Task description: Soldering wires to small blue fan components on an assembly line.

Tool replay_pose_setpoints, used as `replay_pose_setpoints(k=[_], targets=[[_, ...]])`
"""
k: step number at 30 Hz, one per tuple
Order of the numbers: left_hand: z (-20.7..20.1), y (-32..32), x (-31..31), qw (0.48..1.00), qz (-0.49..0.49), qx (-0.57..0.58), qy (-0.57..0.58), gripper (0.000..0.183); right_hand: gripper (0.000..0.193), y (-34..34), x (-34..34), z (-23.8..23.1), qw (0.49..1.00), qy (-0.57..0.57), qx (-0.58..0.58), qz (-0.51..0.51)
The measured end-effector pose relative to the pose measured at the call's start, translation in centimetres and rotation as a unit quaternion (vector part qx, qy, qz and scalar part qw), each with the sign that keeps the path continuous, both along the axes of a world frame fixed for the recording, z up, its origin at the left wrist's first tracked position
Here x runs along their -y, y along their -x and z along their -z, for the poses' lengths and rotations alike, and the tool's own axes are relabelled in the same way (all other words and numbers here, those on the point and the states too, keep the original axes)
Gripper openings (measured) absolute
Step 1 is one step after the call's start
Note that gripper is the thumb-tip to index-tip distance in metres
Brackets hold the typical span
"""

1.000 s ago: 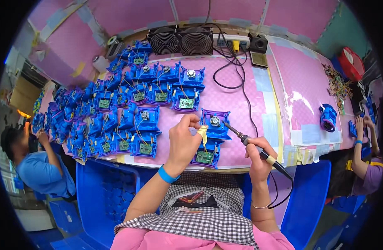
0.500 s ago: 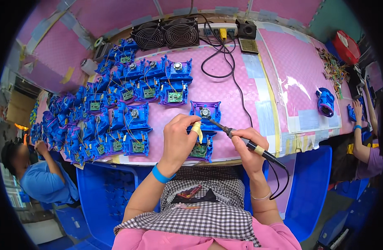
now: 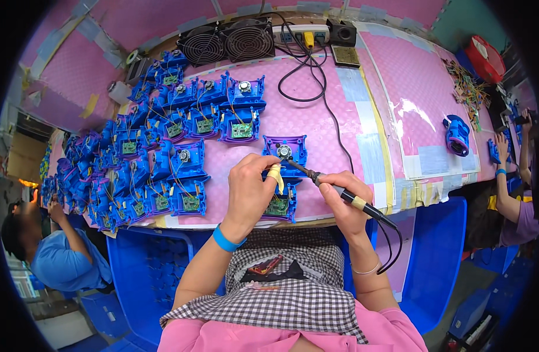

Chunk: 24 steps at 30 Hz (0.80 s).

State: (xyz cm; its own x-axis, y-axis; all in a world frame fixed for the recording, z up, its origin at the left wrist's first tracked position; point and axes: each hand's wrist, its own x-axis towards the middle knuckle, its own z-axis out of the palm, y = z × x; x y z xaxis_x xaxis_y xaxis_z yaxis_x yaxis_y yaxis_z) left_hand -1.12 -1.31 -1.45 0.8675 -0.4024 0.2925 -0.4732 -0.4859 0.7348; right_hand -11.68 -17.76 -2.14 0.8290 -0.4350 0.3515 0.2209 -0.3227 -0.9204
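Note:
In front of me lies a blue plastic housing (image 3: 301,145) with a round silver-centred speaker (image 3: 284,151) in it. Just below, partly behind my left hand, is a housing part with a green circuit board (image 3: 278,207). My left hand (image 3: 250,185) is pinched at the speaker's lower edge; what its fingertips hold is too small to make out. Pale yellow wrapping covers one of its fingers. A soldering iron (image 3: 361,204) is gripped like a pen in my right hand (image 3: 347,196). Its tip reaches the speaker's lower edge, beside my left fingertips.
Rows of similar blue housings (image 3: 187,154) with boards and speakers fill the table's left. Two black fans (image 3: 249,42), a power strip (image 3: 287,36) and a looped black cable (image 3: 325,97) lie behind. Blue bins (image 3: 436,264) stand below the edge. Co-workers sit at both sides.
The whole view has shifted slightly, with the table and housings a little up and left. Both hands keep their places at the speaker, and the iron's tip stays at its lower edge.

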Motion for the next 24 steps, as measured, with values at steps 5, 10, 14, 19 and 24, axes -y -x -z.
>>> replay_pose_setpoints(k=[5, 10, 14, 19, 24], targets=[[0.4, -0.3, 0.0, 0.999, 0.008, 0.035, 0.011, 0.015, 0.013, -0.2, 0.1, -0.1, 0.997, 0.062, 0.049, -0.019], [0.1, -0.1, 0.0, 1.000, 0.007, 0.015, -0.008, 0.014, 0.011, 0.6, 0.3, -0.4, 0.998, 0.015, 0.059, -0.007], [-0.3, -0.1, 0.0, 1.000, 0.011, -0.009, -0.011, 0.016, 0.011, 1.0, 0.8, 0.1, 0.998, -0.037, 0.039, 0.016], [-0.3, -0.1, 0.1, 1.000, 0.011, -0.002, -0.016, 0.016, 0.013, 1.0, 1.0, 0.5, 0.997, -0.070, 0.033, 0.027], [-0.4, -0.1, 0.1, 1.000, 0.009, 0.000, -0.013, 0.016, 0.013, 1.0, 0.8, 0.9, 0.991, -0.117, 0.039, 0.055]])
